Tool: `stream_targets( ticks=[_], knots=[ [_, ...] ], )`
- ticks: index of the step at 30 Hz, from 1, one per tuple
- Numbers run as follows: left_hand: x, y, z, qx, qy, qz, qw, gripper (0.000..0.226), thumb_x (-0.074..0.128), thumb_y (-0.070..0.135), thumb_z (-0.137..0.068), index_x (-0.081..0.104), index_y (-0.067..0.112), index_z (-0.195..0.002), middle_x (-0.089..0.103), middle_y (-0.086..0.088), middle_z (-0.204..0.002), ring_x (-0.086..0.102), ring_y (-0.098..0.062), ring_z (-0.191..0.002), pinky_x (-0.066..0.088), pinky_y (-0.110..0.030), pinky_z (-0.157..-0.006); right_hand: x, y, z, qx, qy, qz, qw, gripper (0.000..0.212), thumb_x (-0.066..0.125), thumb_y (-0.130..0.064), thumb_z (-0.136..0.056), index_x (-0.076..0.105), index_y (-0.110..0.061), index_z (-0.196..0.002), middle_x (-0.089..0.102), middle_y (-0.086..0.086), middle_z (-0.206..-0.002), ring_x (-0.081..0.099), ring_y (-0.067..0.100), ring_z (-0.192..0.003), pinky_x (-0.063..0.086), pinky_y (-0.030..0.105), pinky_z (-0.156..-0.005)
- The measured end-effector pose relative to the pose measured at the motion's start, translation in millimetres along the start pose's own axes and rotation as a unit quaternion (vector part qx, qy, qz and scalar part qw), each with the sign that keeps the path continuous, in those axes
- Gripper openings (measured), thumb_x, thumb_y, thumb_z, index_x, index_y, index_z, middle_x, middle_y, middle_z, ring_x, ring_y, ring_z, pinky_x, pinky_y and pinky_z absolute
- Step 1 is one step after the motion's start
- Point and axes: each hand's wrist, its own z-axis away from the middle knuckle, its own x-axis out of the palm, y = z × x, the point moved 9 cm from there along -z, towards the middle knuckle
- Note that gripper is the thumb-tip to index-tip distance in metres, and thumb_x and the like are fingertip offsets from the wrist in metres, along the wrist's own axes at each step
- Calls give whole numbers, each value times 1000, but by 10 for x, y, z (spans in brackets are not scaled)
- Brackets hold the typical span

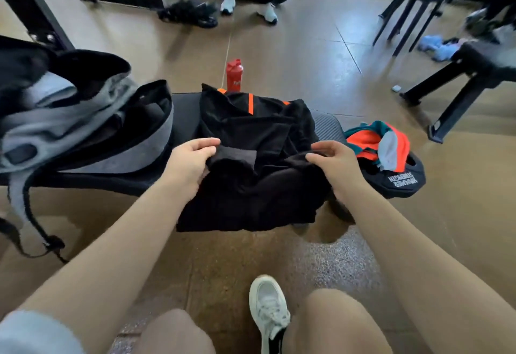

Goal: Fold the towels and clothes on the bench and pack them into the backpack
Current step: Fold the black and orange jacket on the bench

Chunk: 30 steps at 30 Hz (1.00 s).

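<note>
Brown gym flooring surrounds the dark worktop (pixel 184 108). Both the left hand (pixel 190 164) and right hand (pixel 333 162) pinch the black garment (pixel 251 144), whose near edge overhangs and could slide floorward; the backpack (pixel 92 130) gapes left.

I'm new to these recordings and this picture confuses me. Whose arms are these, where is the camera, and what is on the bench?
There is no machine here. The camera sits on a person's head and looks down, so the two bare arms are their own. The left hand and right hand both grip a black garment with orange stripes, which lies on a dark bench and hangs over its near edge. At the left stands an open grey and black backpack. To the right, an orange, teal and grey cloth lies on a black weight plate. A red bottle stands on the floor behind the bench.
</note>
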Motion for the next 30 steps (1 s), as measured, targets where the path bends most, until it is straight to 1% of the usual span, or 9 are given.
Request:
stream_targets(
  ticks=[4, 6, 9, 14, 18, 20, 22, 25, 30],
  knots=[
    [98, -170, -291, -59, 16, 5, 998, 25, 45, 13, -96, 64, 8, -80, 60, 3, -81, 57, -5, -74, 48, -18, -68, 110, 332, -480, 82, -23, -1, 996, 7, 65, -16, -84, 69, -16, -78, 66, 0, -80, 59, 15, -82, 45, 23, -68],
    [138, -166, -317, -69, -20, -16, 997, 21, 43, 6, -92, 62, 8, -101, 58, 7, -101, 56, -5, -85, 45, -21, -74, 155, 459, -586, 152, -73, -92, 981, 21, 47, -13, -93, 67, -12, -91, 65, 8, -97, 59, 21, -95, 48, 25, -76],
    [139, -195, -327, -52, -98, -180, 977, 61, 46, -9, -80, 48, 25, -131, 35, 10, -139, 45, -13, -120, 43, -29, -95, 243, 452, -549, 211, -154, -217, 940, 47, 23, 16, -84, 52, -1, -116, 53, 17, -121, 54, 25, -110, 48, 30, -94],
    [303, -28, -421, 33, -147, -282, 947, 80, 56, -11, -74, 46, 60, -109, 26, 13, -146, 33, -7, -132, 34, -28, -105, 333, 388, -651, 113, -216, 64, 968, 53, 54, 11, -83, 47, -15, -129, 57, -8, -109, 58, 9, -95, 50, 19, -84],
    [382, -146, -491, 8, -233, -410, 882, 76, 48, -14, -73, 39, 27, -136, 8, 12, -153, 33, 0, -124, 36, -19, -98, 358, 313, -827, 69, -169, 196, 963, 17, 66, -16, -83, 63, -17, -100, 64, -4, -90, 58, 15, -82, 46, 28, -78],
    [393, -29, -552, 66, -209, -475, 852, 62, 53, -13, -75, 49, 14, -130, 28, 2, -148, 37, -6, -125, 31, -15, -96, 335, 253, -867, 88, -160, 154, 971, 5, 62, -18, -87, 65, -18, -91, 66, -4, -85, 59, 15, -84, 46, 30, -79],
    [360, 193, -638, 100, -139, -450, 877, 34, 59, -10, -77, 64, 11, -103, 60, -3, -114, 56, -14, -106, 38, -17, -88, 286, 153, -898, 131, -164, 61, 976, 8, 58, -15, -90, 65, -18, -89, 68, -3, -88, 61, 13, -86, 48, 27, -79],
    [255, 477, -798, -3, -44, -245, 969, 14, 57, 14, -90, 63, 10, -79, 56, -2, -71, 52, -11, -69, 41, -30, -70, 241, -68, -1041, 178, -183, -94, 962, 18, 49, -6, -93, 63, -17, -94, 68, -4, -93, 62, 5, -88, 48, 17, -77],
    [229, 681, -1313, -139, 52, 18, 989, 22, 47, 28, -96, 66, 21, -89, 68, 0, -98, 63, -16, -93, 50, -32, -85, 276, -302, -1644, 224, -160, -299, 914, 24, 40, -6, -96, 61, -14, -103, 71, -4, -98, 64, 9, -96, 53, 22, -82]
  ],
)
